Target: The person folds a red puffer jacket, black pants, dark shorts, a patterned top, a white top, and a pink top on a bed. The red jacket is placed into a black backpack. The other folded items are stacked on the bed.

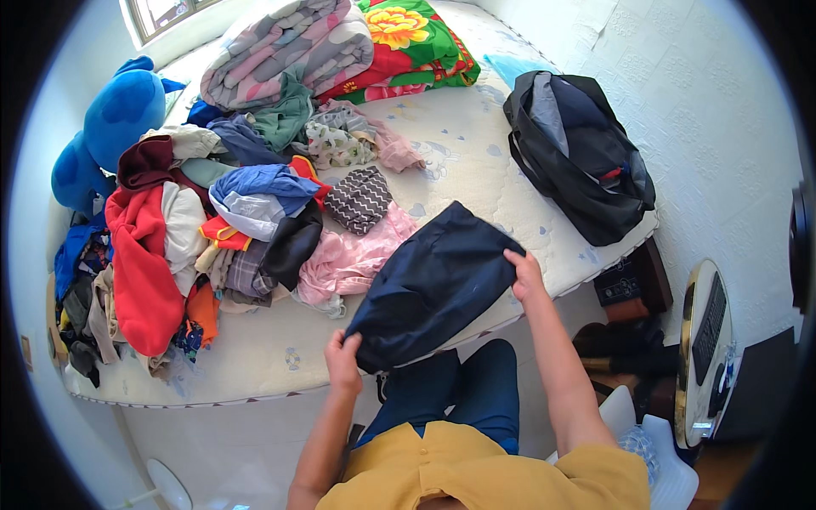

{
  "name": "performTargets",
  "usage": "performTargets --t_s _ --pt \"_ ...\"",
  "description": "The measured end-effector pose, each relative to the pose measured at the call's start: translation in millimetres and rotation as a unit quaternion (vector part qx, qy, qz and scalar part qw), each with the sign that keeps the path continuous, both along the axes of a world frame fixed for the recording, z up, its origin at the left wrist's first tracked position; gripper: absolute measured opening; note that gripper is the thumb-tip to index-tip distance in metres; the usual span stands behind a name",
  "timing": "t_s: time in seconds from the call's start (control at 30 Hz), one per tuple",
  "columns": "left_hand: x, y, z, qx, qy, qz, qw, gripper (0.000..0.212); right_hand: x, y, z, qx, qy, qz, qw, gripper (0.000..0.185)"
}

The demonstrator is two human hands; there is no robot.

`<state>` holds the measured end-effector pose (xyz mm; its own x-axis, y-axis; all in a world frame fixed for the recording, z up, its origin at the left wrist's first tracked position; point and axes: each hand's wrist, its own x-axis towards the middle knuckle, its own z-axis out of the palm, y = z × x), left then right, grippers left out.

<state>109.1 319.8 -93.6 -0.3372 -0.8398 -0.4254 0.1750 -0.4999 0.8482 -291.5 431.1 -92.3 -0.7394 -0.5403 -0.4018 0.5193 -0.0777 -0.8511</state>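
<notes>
A dark navy folded garment (440, 287) is stretched between both my hands at the near edge of the bed. My left hand (344, 360) pinches its lower left corner. At its right corner, my right hand (524, 274) grips the cloth between thumb and fingers. The garment's far end lies over the mattress (255, 357), close to a crumpled pink satin garment (344, 261). Just beyond that pink cloth sits a dark zigzag-patterned cloth (359, 200).
Left of me is a heap of clothes with a red garment (143, 274) and a blue plush toy (124, 115). Rolled bedding (287, 51) and a floral quilt (408, 44) lie behind. An open black bag (574, 159) rests at right, near a round table (695, 382) holding a keyboard.
</notes>
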Motion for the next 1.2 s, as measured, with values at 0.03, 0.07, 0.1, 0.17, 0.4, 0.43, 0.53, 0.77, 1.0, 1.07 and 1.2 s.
performTargets --t_s 0.03,0.07,0.1,0.17,0.4,0.43,0.53,0.77,1.0,1.07,1.2 --pt "-2 -10 -7 0.048 -0.011 0.036 0.998 0.006 8 8 -3 0.049 0.01 0.003 0.999 0.033" --pt "3 -14 -15 0.106 -0.013 0.034 0.994 0.008 15 20 -4 0.148 -0.009 0.008 0.989 0.032" --pt "4 -17 -20 0.161 -0.012 0.029 0.986 0.012 16 29 -9 0.185 0.03 0.016 0.982 0.032" --pt "0 -8 -19 0.122 -0.024 0.028 0.992 0.021 6 47 -36 0.259 0.103 0.028 0.96 0.031" --pt "15 7 -25 0.049 0.001 -0.012 0.999 0.045 22 -35 -33 0.381 0.581 0.024 0.719 0.042" --pt "14 5 -25 0.056 0.019 -0.013 0.998 0.045 23 -51 -33 0.378 0.578 0.042 0.722 0.044" --pt "16 3 -28 0.085 0.024 -0.02 0.996 0.042 25 -88 -33 0.378 0.558 0.082 0.734 0.044" --pt "15 6 -43 0.022 -0.023 -0.021 0.999 0.038 2 -118 -35 0.294 0.651 0.109 0.691 0.025" --pt "18 -1 -55 0.031 -0.079 -0.003 0.996 0.039 25 -132 -33 0.351 0.671 0.135 0.639 0.045" --pt "18 -5 -41 0.013 -0.128 -0.038 0.991 0.036 39 -108 -41 0.33 0.681 0.253 0.603 0.05" --pt "-16 -1 49 -0.441 -0.35 -0.005 0.827 0.034 36 -84 -11 0.251 0.72 0.218 0.61 0.049"
